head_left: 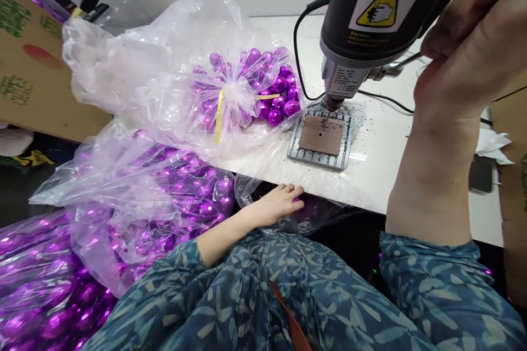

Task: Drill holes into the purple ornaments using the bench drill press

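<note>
My right hand (473, 38) is closed around the metal lever (405, 61) of a black bench drill press (379, 16), which bears a yellow warning sticker. Beneath the drill's chuck (332, 103), a brown square pad (323, 134) with a small hole lies on the slotted grey base plate (294, 148). Dark shavings are scattered on the pad and around the base. My left hand (280, 204) is low at the table's front edge, over a clear plastic bag (317, 216). Between its thumb and curled fingers shows a bit of a shiny purple ball (297, 201), mostly hidden.
A tied clear bag (164, 60) with faceted purple balls (275, 116) lies on the white table (370, 175). More bagged purple balls (173, 186) fill the left side. Cardboard boxes (53, 82) flank the table. A phone (481, 174) and tissue (492, 144) lie at right.
</note>
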Demonstrator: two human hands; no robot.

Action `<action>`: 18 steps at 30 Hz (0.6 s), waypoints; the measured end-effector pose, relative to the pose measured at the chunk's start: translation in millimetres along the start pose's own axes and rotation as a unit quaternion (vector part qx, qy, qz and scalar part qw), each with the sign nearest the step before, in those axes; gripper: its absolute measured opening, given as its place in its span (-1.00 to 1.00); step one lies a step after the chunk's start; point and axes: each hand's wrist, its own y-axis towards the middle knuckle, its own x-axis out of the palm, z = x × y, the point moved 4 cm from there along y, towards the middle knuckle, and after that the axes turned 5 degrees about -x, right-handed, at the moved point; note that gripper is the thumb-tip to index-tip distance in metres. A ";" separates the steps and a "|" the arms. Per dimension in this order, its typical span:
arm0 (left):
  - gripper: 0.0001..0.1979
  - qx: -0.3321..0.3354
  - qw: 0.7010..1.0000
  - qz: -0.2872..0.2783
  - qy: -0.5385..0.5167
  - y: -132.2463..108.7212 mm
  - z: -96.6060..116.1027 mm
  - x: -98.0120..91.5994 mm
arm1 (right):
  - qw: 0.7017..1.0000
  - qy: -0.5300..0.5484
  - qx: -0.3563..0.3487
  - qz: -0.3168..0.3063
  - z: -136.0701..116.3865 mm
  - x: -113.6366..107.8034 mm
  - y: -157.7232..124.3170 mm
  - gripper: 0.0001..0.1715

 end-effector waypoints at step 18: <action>-0.72 -0.368 0.867 0.332 -0.058 126.9 -176.5 -90.6 | 0.980 0.116 -0.093 0.133 19.8 -5.4 -2.4 -0.29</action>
